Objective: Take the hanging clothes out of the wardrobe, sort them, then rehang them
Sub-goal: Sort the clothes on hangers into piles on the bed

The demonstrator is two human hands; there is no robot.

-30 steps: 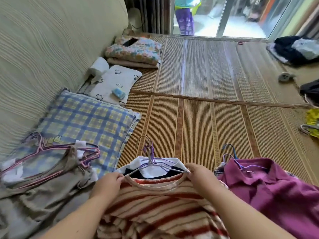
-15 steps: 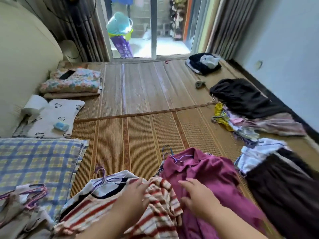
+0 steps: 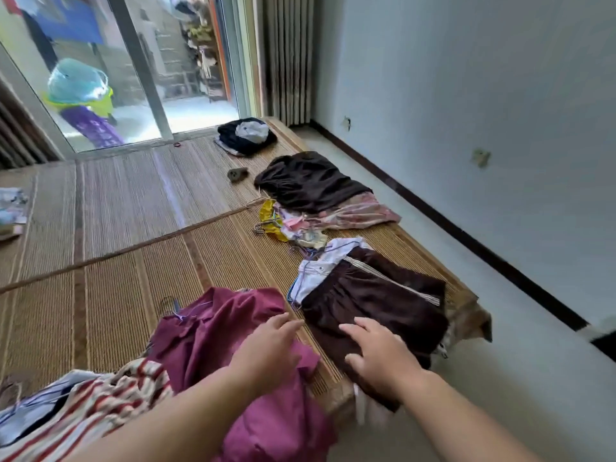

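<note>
You have a magenta shirt [image 3: 233,331] crumpled on its hanger near the mat's [image 3: 133,261] front edge, with a red-striped top [image 3: 110,398] overlapping it toward the front left corner. Along the right edge lie dark brown shorts [image 3: 376,295] over a white garment [image 3: 320,265], then a pastel heap [image 3: 300,225], perhaps several pieces, a dark brown garment [image 3: 310,181], and a black-and-white pile [image 3: 246,135] at the far corner.

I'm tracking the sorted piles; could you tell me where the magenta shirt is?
In the head view it lies low centre on the woven mat, under the left hand, between the striped top and the dark brown garment.
</note>
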